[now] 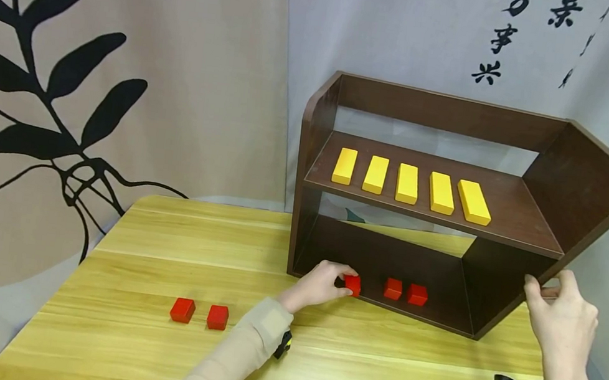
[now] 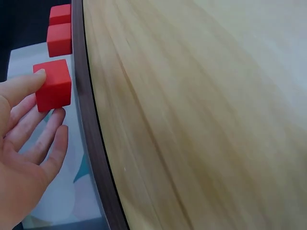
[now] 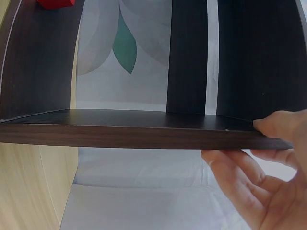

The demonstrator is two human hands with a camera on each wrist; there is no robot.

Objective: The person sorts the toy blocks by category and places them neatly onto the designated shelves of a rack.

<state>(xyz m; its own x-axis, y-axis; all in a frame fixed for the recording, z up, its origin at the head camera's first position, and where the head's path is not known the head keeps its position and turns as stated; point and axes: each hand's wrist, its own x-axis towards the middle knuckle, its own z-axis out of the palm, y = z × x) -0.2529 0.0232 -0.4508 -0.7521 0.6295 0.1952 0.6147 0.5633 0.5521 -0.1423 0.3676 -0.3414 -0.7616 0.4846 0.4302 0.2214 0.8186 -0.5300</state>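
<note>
My left hand point(image 1: 318, 287) pinches a red cube point(image 2: 53, 87) between thumb and fingers, at the front left of the lower board of a dark brown two-tier shelf point(image 1: 416, 253). To the right of it, two more red cubes point(image 1: 393, 288) sit near that board's front edge. My right hand point(image 1: 568, 323) grips the front edge of the shelf's right side panel point(image 3: 144, 135), with the thumb on the inner face and the fingers on the outer one. Inside the lower tier in the right wrist view, part of a red cube point(image 3: 56, 3) shows at the top.
Several yellow blocks point(image 1: 407, 184) lie in a row on the upper board. Two red cubes point(image 1: 182, 310) lie on the wooden table point(image 1: 134, 252), left of my left forearm. Behind the table hang curtains point(image 1: 226, 81) with a dark plant print and black characters.
</note>
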